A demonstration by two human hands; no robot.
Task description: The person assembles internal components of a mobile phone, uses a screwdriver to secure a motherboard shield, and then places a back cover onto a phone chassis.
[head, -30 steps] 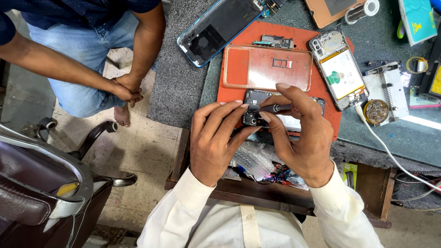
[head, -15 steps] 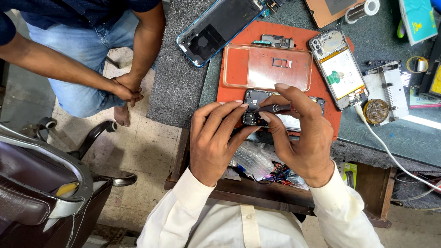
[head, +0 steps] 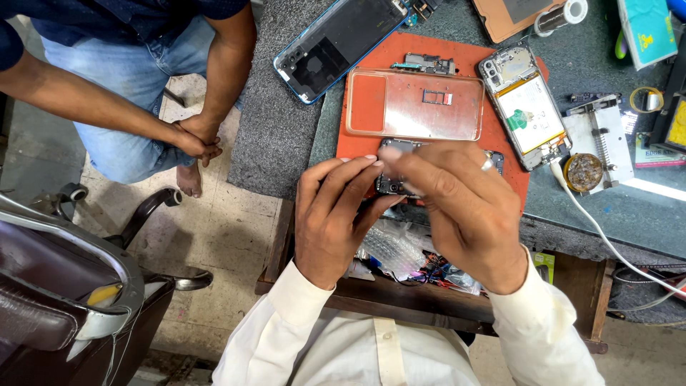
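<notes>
L hand point(head: 336, 214) and R hand point(head: 464, 207) both gripping dark phone frame point(head: 394, 184), fingers curled closed round it, over orange mat point(head: 514, 182) on surface point(head: 614, 207). Clear case point(head: 414, 104) lying just beyond.

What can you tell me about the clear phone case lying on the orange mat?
The phone case is a see-through soft-looking cover, tinted orange by the mat under it. It lies flat, long side running left to right, with rounded corners and a raised rim. A small dark rectangular piece shows through near its middle right; whether that sits in or under the case cannot be told. Nothing holds it: both hands work just below it, with the opened phone beside its right end.
</notes>
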